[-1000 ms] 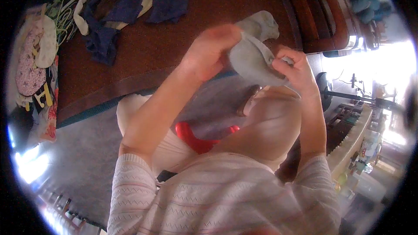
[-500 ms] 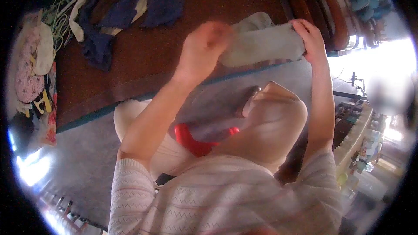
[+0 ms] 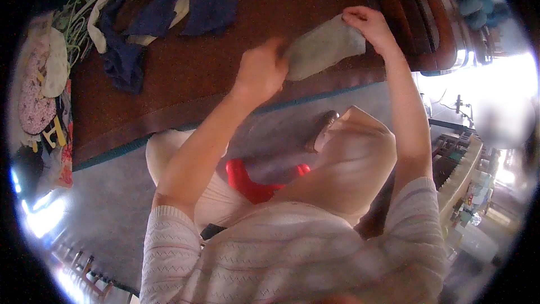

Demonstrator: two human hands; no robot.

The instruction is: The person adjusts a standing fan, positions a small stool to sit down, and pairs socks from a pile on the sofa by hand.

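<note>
The grey cloth, folded into a long strip, hangs over the brown mat; its long axis slants from the person's left, its right end pointing outward toward the wooden armrest. The left hand, fingers blurred, curls closed at the lower end; the right hand pinches the far corner. Both forearms reach forward. Navy garments lie farther left, near tangled green hangers.

The cloth, bunched a second ago, now stretches flatter. The right hand has moved farther in from the near edge of the mat.
</note>
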